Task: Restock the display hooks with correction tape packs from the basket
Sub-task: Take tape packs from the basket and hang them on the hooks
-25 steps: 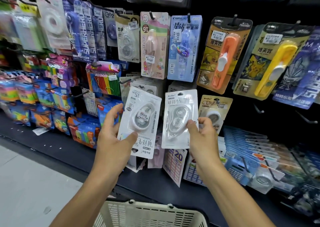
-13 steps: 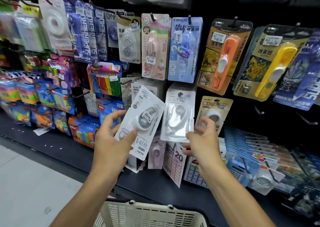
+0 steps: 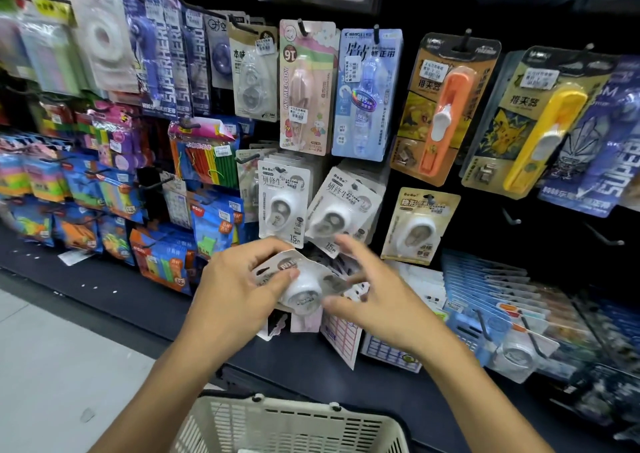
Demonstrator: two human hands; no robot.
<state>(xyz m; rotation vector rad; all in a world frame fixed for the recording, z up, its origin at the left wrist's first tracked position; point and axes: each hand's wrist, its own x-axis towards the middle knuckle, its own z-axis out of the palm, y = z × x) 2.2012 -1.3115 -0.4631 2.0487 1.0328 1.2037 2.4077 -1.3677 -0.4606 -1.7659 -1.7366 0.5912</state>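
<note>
Head view: one pack (image 3: 302,284) of correction tape is gripped by the left hand (image 3: 239,291), fingers curled over its card, low in front of the hooks. The right hand (image 3: 377,300) is beside it w/ fingers spread and blurred; contact w/ the pack cannot be told. Two hung packs (image 3: 282,206) are seen just above. The basket (image 3: 294,425) is below, btwn the forearms.

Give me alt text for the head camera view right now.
A person's left hand grips a white correction tape pack while the open right hand reaches toward it, before a rack of hanging stationery where matching packs hang. A cream basket sits below.
</note>
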